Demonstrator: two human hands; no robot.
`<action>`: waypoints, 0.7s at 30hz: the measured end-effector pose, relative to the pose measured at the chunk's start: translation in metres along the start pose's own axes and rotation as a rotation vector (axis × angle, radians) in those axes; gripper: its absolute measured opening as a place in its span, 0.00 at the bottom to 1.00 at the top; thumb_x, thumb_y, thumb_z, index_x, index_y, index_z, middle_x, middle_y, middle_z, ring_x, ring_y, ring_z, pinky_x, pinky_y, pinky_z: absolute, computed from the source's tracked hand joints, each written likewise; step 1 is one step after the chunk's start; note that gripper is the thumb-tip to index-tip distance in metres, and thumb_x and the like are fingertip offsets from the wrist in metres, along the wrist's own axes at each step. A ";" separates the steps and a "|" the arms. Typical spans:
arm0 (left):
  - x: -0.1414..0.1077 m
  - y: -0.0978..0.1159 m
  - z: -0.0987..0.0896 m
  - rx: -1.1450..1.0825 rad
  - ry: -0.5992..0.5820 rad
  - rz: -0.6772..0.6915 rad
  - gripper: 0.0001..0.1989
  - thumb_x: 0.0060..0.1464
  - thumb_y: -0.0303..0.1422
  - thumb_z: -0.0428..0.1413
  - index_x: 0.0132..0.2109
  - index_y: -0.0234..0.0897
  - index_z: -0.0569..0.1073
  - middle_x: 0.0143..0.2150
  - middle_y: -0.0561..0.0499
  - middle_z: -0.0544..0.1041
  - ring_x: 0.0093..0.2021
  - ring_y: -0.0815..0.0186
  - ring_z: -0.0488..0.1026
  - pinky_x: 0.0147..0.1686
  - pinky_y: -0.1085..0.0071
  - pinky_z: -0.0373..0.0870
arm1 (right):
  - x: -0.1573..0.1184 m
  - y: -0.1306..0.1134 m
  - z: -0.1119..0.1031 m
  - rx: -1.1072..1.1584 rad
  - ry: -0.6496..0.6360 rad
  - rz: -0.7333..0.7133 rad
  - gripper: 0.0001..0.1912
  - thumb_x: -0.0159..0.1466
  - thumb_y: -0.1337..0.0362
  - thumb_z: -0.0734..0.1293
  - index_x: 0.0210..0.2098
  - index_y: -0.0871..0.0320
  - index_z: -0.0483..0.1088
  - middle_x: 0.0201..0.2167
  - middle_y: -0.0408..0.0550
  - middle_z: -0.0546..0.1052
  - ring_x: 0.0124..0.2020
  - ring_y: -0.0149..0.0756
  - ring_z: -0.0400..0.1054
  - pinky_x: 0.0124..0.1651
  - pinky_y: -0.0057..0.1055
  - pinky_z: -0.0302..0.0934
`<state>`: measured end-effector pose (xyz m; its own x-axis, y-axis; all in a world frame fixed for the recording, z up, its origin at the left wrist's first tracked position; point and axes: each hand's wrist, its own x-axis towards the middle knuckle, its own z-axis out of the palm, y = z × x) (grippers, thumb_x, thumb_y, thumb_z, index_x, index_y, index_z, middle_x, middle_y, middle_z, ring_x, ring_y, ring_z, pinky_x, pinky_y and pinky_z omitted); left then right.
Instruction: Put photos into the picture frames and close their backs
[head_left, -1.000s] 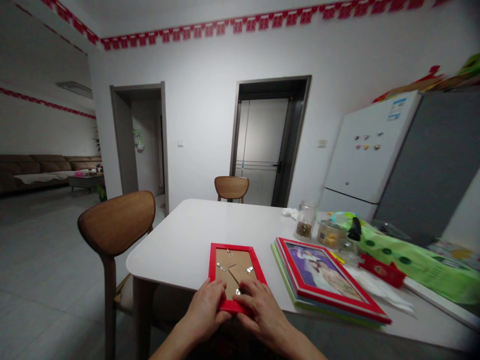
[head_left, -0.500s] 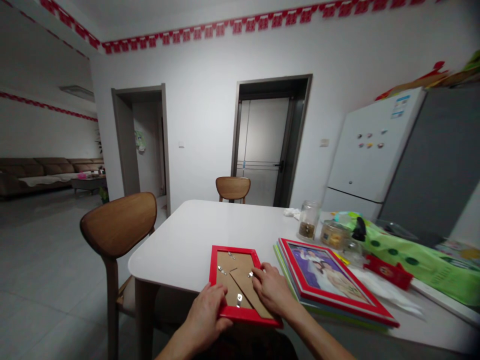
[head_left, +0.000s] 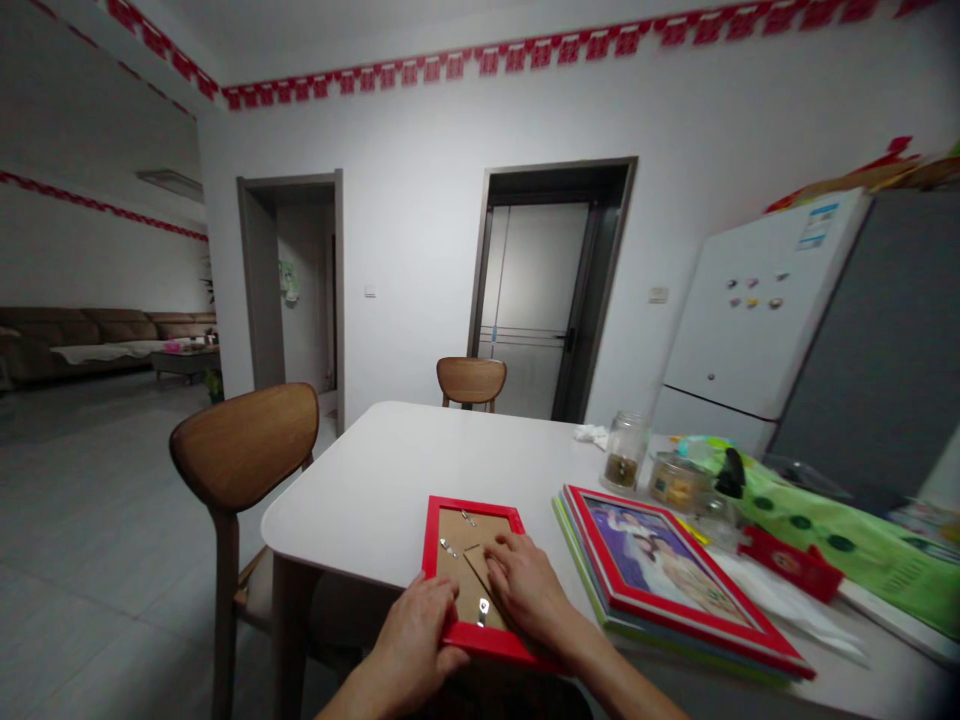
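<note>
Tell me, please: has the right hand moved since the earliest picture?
Yes. Judged against the far chair, the right hand has moved forward, nearer to that chair.

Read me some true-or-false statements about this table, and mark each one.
1. The left hand and right hand are both at one red frame. True.
2. That frame is turned picture side up. False: its brown back faces up.
3. The jar stands beyond the stack. True.
4. The stack lies left of the hands. False: it lies to their right.
5. A photo shows on top of the stack. True.
</note>
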<state>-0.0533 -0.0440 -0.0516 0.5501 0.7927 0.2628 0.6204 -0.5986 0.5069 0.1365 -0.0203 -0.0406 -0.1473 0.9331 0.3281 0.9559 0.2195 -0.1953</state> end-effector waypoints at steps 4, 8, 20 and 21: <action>-0.002 0.002 -0.001 -0.004 -0.016 0.012 0.27 0.39 0.30 0.57 0.50 0.33 0.63 0.46 0.46 0.69 0.46 0.60 0.63 0.49 0.66 0.56 | 0.012 -0.024 0.014 0.128 -0.022 -0.095 0.17 0.61 0.63 0.51 0.39 0.55 0.69 0.40 0.50 0.69 0.41 0.35 0.60 0.43 0.29 0.50; -0.003 0.003 -0.002 -0.023 -0.018 0.040 0.26 0.39 0.29 0.58 0.49 0.35 0.63 0.47 0.47 0.68 0.46 0.60 0.62 0.48 0.67 0.56 | 0.022 -0.033 0.024 0.109 -0.039 -0.120 0.15 0.59 0.66 0.53 0.33 0.57 0.71 0.35 0.50 0.70 0.39 0.35 0.60 0.41 0.29 0.51; -0.001 0.008 -0.009 0.039 -0.076 0.001 0.21 0.38 0.31 0.58 0.43 0.36 0.65 0.43 0.49 0.69 0.42 0.60 0.64 0.44 0.68 0.59 | 0.027 -0.023 0.017 0.185 -0.041 0.003 0.14 0.57 0.64 0.56 0.39 0.52 0.70 0.38 0.46 0.72 0.41 0.33 0.62 0.42 0.26 0.51; 0.000 0.008 -0.010 0.045 -0.105 -0.013 0.21 0.36 0.31 0.59 0.42 0.36 0.66 0.42 0.49 0.69 0.42 0.60 0.64 0.43 0.68 0.60 | 0.031 -0.018 0.016 0.176 -0.036 0.072 0.14 0.56 0.63 0.57 0.39 0.53 0.71 0.38 0.46 0.72 0.41 0.33 0.63 0.42 0.25 0.51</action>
<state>-0.0543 -0.0478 -0.0394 0.5962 0.7851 0.1680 0.6510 -0.5951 0.4712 0.1109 0.0092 -0.0415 -0.0920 0.9570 0.2752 0.9057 0.1953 -0.3763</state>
